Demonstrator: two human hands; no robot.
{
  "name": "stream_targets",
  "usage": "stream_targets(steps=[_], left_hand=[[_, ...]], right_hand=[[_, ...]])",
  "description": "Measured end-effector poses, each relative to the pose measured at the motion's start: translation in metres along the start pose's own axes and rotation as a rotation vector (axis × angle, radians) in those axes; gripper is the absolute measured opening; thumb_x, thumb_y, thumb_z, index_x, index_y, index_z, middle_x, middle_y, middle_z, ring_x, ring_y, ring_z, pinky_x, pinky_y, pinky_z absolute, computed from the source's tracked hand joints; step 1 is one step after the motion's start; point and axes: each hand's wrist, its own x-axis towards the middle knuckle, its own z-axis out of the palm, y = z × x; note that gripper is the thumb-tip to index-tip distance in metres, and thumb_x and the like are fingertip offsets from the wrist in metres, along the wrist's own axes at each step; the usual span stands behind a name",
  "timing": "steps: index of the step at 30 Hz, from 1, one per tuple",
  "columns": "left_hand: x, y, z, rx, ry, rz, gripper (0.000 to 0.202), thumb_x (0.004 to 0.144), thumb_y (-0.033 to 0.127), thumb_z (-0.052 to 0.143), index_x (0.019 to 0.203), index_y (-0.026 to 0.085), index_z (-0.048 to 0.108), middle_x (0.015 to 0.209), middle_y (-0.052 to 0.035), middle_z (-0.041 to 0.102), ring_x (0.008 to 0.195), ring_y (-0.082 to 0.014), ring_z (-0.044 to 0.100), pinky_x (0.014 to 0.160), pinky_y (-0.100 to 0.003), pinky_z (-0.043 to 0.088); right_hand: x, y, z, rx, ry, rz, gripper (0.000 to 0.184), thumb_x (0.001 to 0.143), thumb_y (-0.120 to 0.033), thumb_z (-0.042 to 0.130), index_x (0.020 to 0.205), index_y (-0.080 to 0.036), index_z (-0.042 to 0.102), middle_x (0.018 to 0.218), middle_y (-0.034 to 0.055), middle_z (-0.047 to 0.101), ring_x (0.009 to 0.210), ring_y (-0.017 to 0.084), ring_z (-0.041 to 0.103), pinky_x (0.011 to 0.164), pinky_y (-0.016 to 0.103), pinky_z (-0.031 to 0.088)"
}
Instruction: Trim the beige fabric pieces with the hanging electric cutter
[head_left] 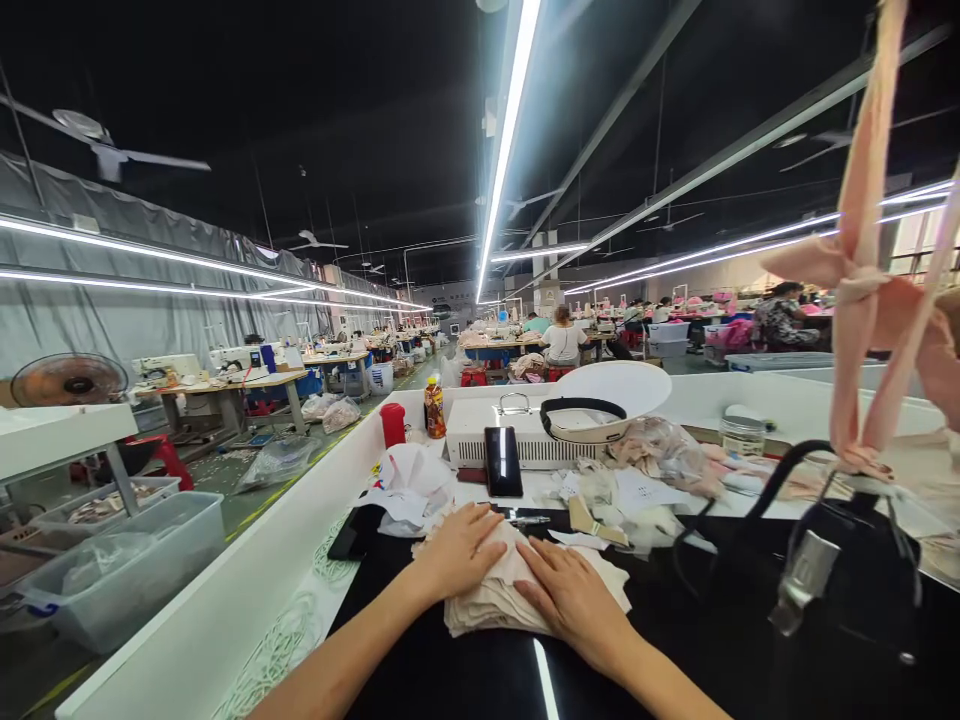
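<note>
A stack of cream fabric pieces (495, 608) lies on the glossy black tabletop (420, 665) in front of me. My left hand (463, 552) rests flat on the stack's left part, fingers stretched out. On its right part lies my right hand (566, 590), palm down with the fingers slightly spread. Both hands press on the cloth from above and grip nothing. Just beyond the stack are a pen (529, 520) and a dark smartphone (503, 462) propped against a white vented box (465, 430).
Fabric scraps and plastic (645, 480) lie at the back right. A black device (847, 560) with pink cloth strips (862, 300) hanging above it stands at right. Pale cord (281, 640) lies along the left rim. A drink bottle (434, 408) stands behind. Co-workers sit farther off.
</note>
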Motion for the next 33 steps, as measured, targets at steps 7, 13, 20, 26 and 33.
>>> stream_targets(steps=[7,13,20,26,33], left_hand=[[-0.006,-0.012,0.015,-0.003,-0.102,-0.066,0.061,0.108,0.048,0.045,0.159,0.016,0.043,0.167,-0.0163,0.041,0.157,-0.0299,0.034,0.129,-0.057,0.023],[-0.026,-0.012,-0.02,0.024,-0.003,-0.077,0.055,0.109,0.045,0.038,0.157,0.021,0.048,0.164,-0.0074,0.048,0.153,-0.0206,0.041,0.13,-0.04,0.026],[-0.092,-0.048,-0.101,0.209,0.145,-0.343,0.032,0.108,0.041,0.057,0.128,0.018,0.068,0.139,-0.0109,0.067,0.133,-0.027,0.061,0.119,-0.055,0.04],[-0.147,-0.072,-0.124,0.34,0.145,-0.527,0.026,0.105,0.037,0.065,0.122,0.018,0.069,0.128,-0.0086,0.07,0.122,-0.0259,0.066,0.111,-0.053,0.049],[-0.174,-0.082,-0.119,0.384,0.106,-0.584,0.023,0.103,0.034,0.068,0.12,0.018,0.07,0.128,-0.0084,0.07,0.123,-0.0263,0.066,0.11,-0.053,0.05]], right_hand=[[-0.005,0.003,0.007,-0.068,-0.04,-0.019,0.051,0.108,-0.048,0.05,0.149,-0.02,0.063,0.147,0.0161,0.066,0.135,0.037,0.064,0.114,0.064,0.049],[-0.005,0.001,0.009,-0.1,-0.03,-0.028,0.05,0.109,-0.047,0.05,0.15,-0.021,0.062,0.147,0.0142,0.067,0.136,0.035,0.064,0.116,0.06,0.048],[-0.005,0.002,0.009,-0.113,0.004,-0.028,0.051,0.109,-0.05,0.048,0.148,-0.021,0.063,0.146,0.0146,0.068,0.133,0.036,0.066,0.113,0.061,0.05],[-0.005,0.006,0.014,-0.122,0.042,-0.044,0.052,0.11,-0.052,0.042,0.146,-0.022,0.066,0.143,0.0139,0.07,0.131,0.036,0.067,0.111,0.06,0.052],[-0.006,0.016,0.021,-0.141,0.063,-0.077,0.057,0.11,-0.056,0.037,0.146,-0.023,0.066,0.142,0.0117,0.071,0.129,0.034,0.068,0.109,0.06,0.053]])
